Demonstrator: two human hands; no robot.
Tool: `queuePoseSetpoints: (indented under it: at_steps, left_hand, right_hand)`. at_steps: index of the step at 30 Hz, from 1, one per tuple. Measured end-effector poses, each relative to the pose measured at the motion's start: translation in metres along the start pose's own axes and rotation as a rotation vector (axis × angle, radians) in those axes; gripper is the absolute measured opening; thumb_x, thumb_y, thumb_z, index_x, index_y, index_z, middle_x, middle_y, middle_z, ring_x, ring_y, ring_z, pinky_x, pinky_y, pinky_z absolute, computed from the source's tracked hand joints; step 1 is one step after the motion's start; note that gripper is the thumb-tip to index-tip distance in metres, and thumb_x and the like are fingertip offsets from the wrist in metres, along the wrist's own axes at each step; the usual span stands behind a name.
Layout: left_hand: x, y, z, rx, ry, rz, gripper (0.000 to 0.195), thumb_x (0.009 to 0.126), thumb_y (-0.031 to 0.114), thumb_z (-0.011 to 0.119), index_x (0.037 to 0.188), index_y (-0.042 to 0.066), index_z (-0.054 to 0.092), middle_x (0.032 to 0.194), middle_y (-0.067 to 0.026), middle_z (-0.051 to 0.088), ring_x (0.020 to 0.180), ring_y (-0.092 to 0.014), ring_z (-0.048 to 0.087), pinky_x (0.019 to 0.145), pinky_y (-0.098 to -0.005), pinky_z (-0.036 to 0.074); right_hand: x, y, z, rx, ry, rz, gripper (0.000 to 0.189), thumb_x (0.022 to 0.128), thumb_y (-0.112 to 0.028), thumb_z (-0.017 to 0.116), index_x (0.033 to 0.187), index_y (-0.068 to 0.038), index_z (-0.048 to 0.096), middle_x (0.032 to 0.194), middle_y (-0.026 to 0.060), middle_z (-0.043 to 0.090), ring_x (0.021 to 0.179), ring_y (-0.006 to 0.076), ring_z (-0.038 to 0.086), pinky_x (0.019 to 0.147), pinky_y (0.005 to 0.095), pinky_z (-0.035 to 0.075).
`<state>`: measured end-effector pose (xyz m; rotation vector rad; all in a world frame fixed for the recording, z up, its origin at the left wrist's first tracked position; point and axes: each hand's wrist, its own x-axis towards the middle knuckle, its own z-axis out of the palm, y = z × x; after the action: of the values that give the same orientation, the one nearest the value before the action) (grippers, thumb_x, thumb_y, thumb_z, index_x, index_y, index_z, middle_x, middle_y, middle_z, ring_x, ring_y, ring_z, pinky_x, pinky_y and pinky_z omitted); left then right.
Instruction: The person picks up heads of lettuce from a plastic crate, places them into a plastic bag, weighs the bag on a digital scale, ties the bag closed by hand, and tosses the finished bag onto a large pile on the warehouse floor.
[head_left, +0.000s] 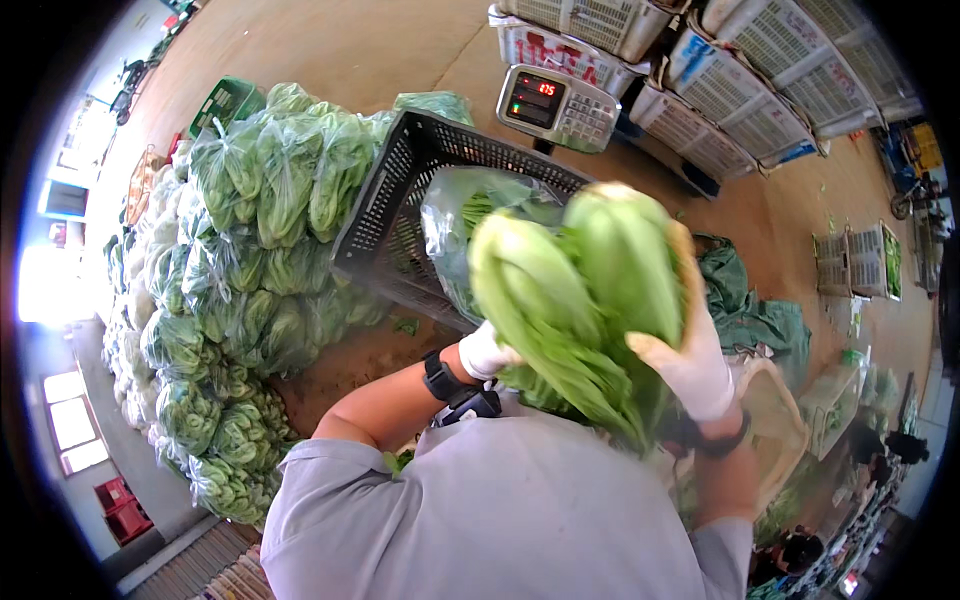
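Both of my hands, in white gloves, hold leafy green lettuce heads (562, 292) in front of my chest. My left hand (491, 351) is at the lower left of the greens, its fingers hidden behind the leaves. My right hand (686, 345) grips the right-hand head, thumb in front and fingers along its far side. Just beyond the greens is a black perforated plastic crate (367, 202) with a clear plastic bag (450, 225) of leafy greens in it. A digital scale display (559, 107) with lit red digits stands behind the crate.
Bagged leafy greens (255, 262) are piled high at the left, with a green crate (227, 105) behind. Stacked white plastic crates (739, 90) stand at the back right. Green sacking (765, 322) lies on the right, near a pale-rimmed basket (769, 427).
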<state>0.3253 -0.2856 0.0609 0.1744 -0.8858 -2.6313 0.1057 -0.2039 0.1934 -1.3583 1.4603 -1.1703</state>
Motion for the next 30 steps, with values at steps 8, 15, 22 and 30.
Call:
queuePoseSetpoints:
  at_steps: [8, 15, 22, 30]
  left_hand:
    - [0.003, -0.036, -0.102, -0.746, 0.390, -0.122, 0.069, 0.085, 0.055, 0.055, 0.137, 0.011, 0.042, 0.133, -0.0109, 0.051, 0.118, -0.027, 0.052, 0.103, -0.0451, 0.039]
    - [-0.028, -0.018, -0.193, -0.731, 0.528, -0.009, 0.060, 0.091, 0.052, 0.046, 0.131, 0.007, 0.048, 0.125, -0.0132, 0.055, 0.110, -0.028, 0.056, 0.098, -0.0449, 0.044]
    - [-0.001, -0.039, -0.259, -0.238, 1.147, 0.272, 0.061, 0.094, 0.050, 0.044, 0.134, 0.004, 0.041, 0.130, -0.0151, 0.050, 0.117, -0.026, 0.051, 0.098, -0.0411, 0.042]
    - [-0.013, -0.054, -0.285, 0.357, 1.342, -0.031, 0.053, 0.093, 0.033, 0.053, 0.133, 0.000, 0.043, 0.130, -0.0179, 0.050, 0.118, -0.027, 0.048, 0.099, -0.0327, 0.036]
  right_hand:
    - [0.126, 0.147, 0.035, -0.120, -0.536, 0.720, 0.096, 0.077, -0.038, 0.067, 0.147, -0.004, 0.012, 0.142, 0.0204, 0.035, 0.125, 0.0270, 0.042, 0.103, 0.0321, 0.034]
    - [0.214, 0.204, 0.105, -0.113, -0.675, 0.849, 0.096, 0.079, -0.041, 0.065, 0.147, -0.003, 0.009, 0.143, 0.0212, 0.032, 0.127, 0.0264, 0.039, 0.104, 0.0323, 0.033]
    - [0.295, 0.240, 0.153, -0.768, -0.793, 0.283, 0.079, 0.084, -0.054, 0.054, 0.148, -0.029, 0.015, 0.148, 0.0252, 0.019, 0.133, 0.0432, 0.028, 0.108, 0.0409, 0.028]
    - [0.265, 0.330, 0.168, -0.851, -0.476, 0.487, 0.081, 0.080, -0.061, 0.053, 0.145, -0.021, 0.025, 0.146, 0.0189, 0.028, 0.133, 0.0389, 0.030, 0.104, 0.0530, 0.028]
